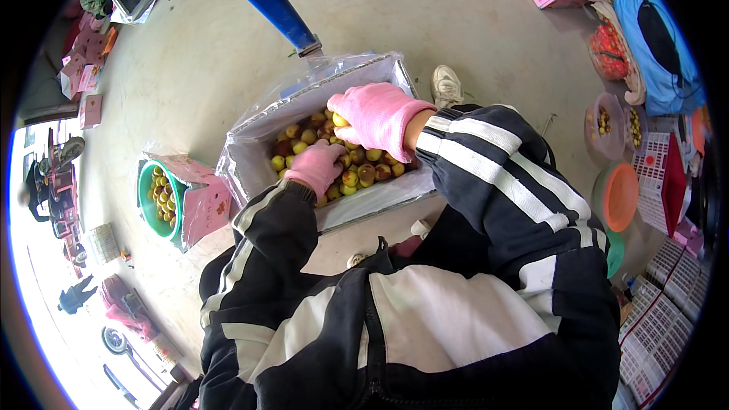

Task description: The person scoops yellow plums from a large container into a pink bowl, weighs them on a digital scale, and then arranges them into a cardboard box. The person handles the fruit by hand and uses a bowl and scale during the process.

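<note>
Before me stands a cardboard box (364, 213) lined with clear plastic, holding many round green-and-brown fruits (367, 173), perhaps jujubes. Both my hands wear pink knitted gloves. My left hand (319, 166) rests on the fruits in the near left part of the box, fingers curled down; whether it grips one is hidden. My right hand (376, 117) is farther in, above the fruits, with a yellow-green fruit (340, 120) between its thumb and fingers. Its palm faces down and hides the fruits beneath it.
Left of the box, a green basket (180, 205) of similar fruits sits against a pink carton (206, 210). A blue metal beam (267, 0) reaches to the box's far side. At right are basins (621, 196), plastic crates (655, 319) and a red net bag (608, 51). Distant people are at left.
</note>
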Action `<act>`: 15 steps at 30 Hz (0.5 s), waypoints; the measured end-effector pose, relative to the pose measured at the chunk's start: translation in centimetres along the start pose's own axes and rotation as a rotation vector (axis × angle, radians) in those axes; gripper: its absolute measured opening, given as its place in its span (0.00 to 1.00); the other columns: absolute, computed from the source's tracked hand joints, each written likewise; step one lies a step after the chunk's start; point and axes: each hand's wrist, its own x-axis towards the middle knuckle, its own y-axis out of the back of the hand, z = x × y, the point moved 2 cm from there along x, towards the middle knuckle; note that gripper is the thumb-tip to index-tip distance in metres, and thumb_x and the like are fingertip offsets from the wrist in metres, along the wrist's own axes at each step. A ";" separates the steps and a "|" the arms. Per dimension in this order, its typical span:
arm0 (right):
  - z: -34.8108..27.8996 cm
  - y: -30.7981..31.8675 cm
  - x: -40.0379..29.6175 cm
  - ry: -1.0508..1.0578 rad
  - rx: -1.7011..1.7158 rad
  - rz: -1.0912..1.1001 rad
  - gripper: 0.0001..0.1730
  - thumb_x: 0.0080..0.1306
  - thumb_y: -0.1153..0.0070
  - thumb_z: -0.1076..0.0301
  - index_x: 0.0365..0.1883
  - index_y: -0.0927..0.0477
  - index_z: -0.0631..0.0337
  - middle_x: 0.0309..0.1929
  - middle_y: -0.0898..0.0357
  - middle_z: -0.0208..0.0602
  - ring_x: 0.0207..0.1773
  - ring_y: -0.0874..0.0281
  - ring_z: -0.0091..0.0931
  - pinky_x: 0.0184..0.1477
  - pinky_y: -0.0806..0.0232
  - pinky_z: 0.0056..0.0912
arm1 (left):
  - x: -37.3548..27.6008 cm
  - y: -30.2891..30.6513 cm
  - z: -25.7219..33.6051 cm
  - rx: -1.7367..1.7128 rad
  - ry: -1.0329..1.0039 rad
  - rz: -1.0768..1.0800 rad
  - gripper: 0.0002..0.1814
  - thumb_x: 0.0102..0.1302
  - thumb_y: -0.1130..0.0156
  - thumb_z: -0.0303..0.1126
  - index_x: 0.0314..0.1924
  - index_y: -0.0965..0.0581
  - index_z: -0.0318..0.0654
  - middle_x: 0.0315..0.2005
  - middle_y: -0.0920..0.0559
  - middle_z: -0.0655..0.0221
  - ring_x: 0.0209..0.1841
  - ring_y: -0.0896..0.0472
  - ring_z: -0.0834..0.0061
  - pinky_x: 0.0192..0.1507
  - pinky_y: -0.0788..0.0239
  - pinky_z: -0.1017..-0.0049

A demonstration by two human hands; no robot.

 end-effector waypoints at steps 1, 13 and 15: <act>0.0 0.1 -0.1 0.004 0.001 0.015 0.21 0.64 0.41 0.54 0.49 0.24 0.59 0.43 0.18 0.44 0.47 0.20 0.44 0.48 0.28 0.47 | -0.3 0.9 1.3 0.065 0.036 -0.029 0.17 0.63 0.37 0.39 0.51 0.21 0.47 0.48 0.22 0.60 0.50 0.21 0.56 0.51 0.28 0.60; 0.1 -0.1 -0.1 -0.027 -0.012 -0.040 0.22 0.64 0.41 0.53 0.51 0.24 0.57 0.43 0.19 0.42 0.48 0.20 0.43 0.48 0.29 0.47 | -1.8 4.5 0.7 -0.096 0.277 -0.131 0.18 0.65 0.44 0.34 0.54 0.20 0.44 0.47 0.17 0.54 0.50 0.19 0.54 0.53 0.28 0.62; -0.3 0.0 -0.1 -0.029 -0.027 -0.052 0.22 0.64 0.40 0.53 0.50 0.24 0.57 0.43 0.19 0.42 0.48 0.20 0.43 0.48 0.29 0.47 | -2.3 2.3 0.4 0.076 0.242 -0.156 0.17 0.65 0.43 0.36 0.53 0.20 0.43 0.45 0.16 0.57 0.48 0.18 0.55 0.50 0.26 0.61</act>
